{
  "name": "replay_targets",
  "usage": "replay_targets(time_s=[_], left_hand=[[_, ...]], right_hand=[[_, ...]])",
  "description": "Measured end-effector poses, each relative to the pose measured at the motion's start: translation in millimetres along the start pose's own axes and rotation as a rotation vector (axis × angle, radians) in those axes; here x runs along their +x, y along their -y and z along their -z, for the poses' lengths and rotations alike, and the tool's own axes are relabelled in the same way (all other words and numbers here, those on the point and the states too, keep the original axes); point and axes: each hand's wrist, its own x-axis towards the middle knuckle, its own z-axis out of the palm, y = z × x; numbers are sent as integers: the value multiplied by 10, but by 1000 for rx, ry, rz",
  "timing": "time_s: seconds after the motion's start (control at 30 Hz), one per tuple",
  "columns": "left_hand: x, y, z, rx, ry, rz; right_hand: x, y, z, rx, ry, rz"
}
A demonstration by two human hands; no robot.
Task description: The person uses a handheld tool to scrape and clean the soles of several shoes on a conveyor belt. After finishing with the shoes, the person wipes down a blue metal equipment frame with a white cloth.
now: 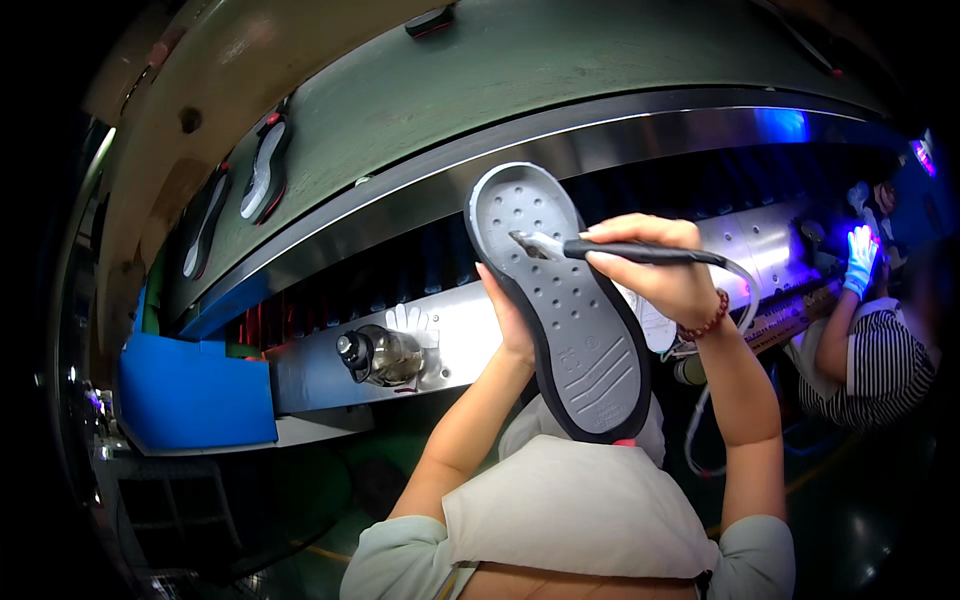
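A grey shoe sole [575,330] with a black rim is held up in front of me, its dimpled face toward me and its upper end leaning left. My left hand [510,318] grips its left edge, thumb showing and the other fingers hidden behind it. My right hand [655,268], with a red bead bracelet at the wrist, is closed around a black-handled pen-shaped tool [625,252]. A pale hose [748,285] trails from the tool's rear end. Its metal tip, dark at the end, lies over the dimples in the upper part of the sole, seemingly touching.
Beyond a metal rail [430,175] runs a green conveyor belt [420,100] carrying several soles [265,172]. A clear bottle [385,357] with a black top stands on the metal shelf [465,335], beside a white glove [408,320]. A blue box [195,390] is at left; a gloved co-worker [870,350] sits at right.
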Motion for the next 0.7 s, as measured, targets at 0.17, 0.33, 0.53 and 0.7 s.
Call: replay_targets(time_s=[0.17,0.33,0.53,0.7], left_hand=[[-4,-91,-265,10,69,29],[91,-138,-290,6,157,-73],[219,-336,-150,47,241,-317],[255,-390,-251,39,238,-386]], right_hand=[[-143,26,9,-17,277,188],[-134,45,25,151,46,-173],[-284,114,-24,13,260,125],[-298,75,6,-9,255,110]])
